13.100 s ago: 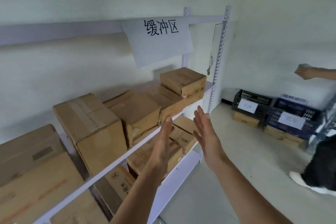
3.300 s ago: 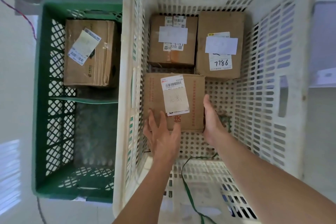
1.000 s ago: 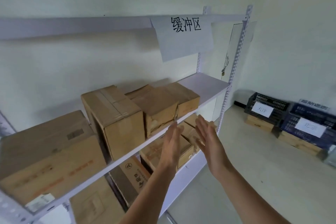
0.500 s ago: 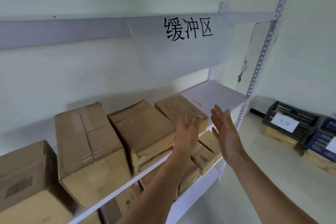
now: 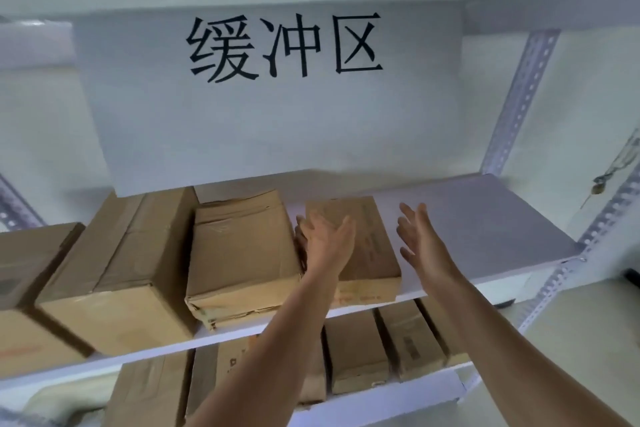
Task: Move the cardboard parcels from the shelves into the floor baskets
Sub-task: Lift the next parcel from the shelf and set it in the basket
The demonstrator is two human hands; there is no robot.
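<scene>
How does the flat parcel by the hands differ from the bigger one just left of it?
The flat parcel is lower and narrower; the bigger parcel stands taller and wider. The flat parcel's top is smooth; the bigger parcel's is creased, its front bottom edge crushed. Both are brown cardboard, lying side by side on the same shelf.

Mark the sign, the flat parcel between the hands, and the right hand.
sign (image 5: 273,114): head view, blank area below characters.
flat parcel (image 5: 375,248): head view, top face.
right hand (image 5: 422,241): head view, middle of hand.
</scene>
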